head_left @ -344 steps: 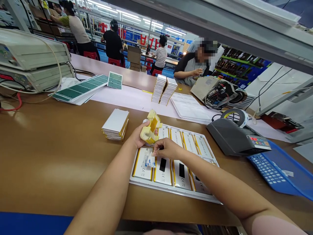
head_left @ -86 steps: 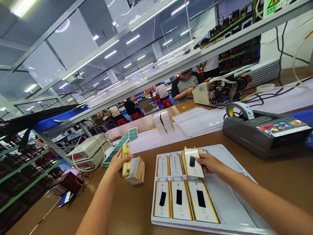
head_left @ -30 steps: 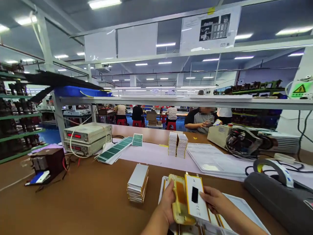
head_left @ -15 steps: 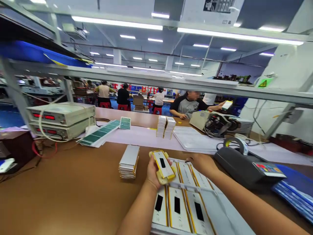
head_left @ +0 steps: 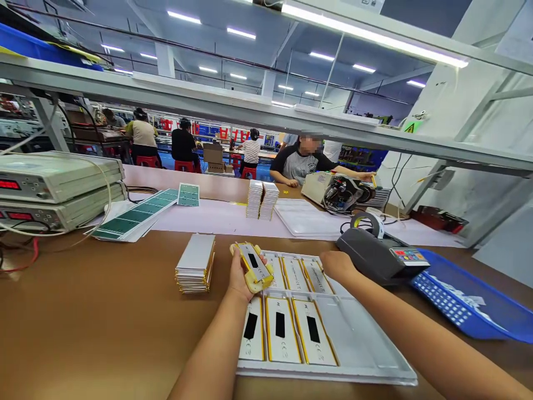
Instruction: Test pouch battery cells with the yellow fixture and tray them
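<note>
My left hand (head_left: 239,280) is closed around a yellow holder (head_left: 254,287) with a white, flat battery pack (head_left: 261,271) lying in it. A black strip crosses the pack's face. Just right of it, a clear plastic tray (head_left: 366,339) contains two rows of similar packs; black strips show on the near-row packs (head_left: 280,325). My right hand (head_left: 338,266), fingers curled, is over the tray's far right part, by the front end of a dark grey tape dispenser (head_left: 370,258). Its fingertips are turned away, so anything pinched there is hidden.
Left of the tray stands a stack of packs (head_left: 195,264); taller stacks (head_left: 261,200) stand farther back. A blue basket (head_left: 470,300) sits at the right. Metered instruments (head_left: 58,189) are at the left. A co-worker (head_left: 306,161) sits across the bench, beside a machine (head_left: 343,191).
The view has shifted, showing more of the tray and basket. My right hand has moved right, from over the far-row packs to the dispenser's front. My left hand still holds the holder and pack.
</note>
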The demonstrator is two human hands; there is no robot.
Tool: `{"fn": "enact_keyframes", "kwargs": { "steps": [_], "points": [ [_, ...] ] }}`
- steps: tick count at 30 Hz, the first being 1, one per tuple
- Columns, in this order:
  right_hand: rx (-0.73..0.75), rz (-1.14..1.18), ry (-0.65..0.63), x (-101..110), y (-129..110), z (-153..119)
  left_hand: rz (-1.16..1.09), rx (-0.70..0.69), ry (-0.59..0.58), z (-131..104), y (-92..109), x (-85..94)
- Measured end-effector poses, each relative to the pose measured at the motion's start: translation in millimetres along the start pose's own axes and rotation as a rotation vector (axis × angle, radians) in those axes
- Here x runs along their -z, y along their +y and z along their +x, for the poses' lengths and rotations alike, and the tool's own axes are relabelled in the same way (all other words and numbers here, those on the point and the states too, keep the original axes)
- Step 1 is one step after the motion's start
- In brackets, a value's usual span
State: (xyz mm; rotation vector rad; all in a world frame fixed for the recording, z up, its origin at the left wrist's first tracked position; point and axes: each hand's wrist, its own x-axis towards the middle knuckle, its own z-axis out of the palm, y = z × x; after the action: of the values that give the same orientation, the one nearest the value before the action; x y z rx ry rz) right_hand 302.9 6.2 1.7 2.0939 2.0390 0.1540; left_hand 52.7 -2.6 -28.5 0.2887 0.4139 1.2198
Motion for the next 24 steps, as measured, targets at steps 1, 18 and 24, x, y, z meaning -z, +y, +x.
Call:
{"fn": "enact_keyframes", "kwargs": {
  "steps": [1, 18, 24],
  "points": [
    [0.005, 0.006, -0.002, -2.3, 2.5, 0.5, -0.007, 0.004, 0.008, 0.6, -0.2, 0.7],
    [0.046, -0.034, 0.151, -20.5, -2.7, 3.0, -0.064, 0.007, 0.077, -8.3, -0.1, 3.8],
    [0.091, -0.068, 0.132, -32.9, 0.1, 4.7, -0.068, 0.023, 0.093, -6.0, -0.7, 5.0]
  ]
}}
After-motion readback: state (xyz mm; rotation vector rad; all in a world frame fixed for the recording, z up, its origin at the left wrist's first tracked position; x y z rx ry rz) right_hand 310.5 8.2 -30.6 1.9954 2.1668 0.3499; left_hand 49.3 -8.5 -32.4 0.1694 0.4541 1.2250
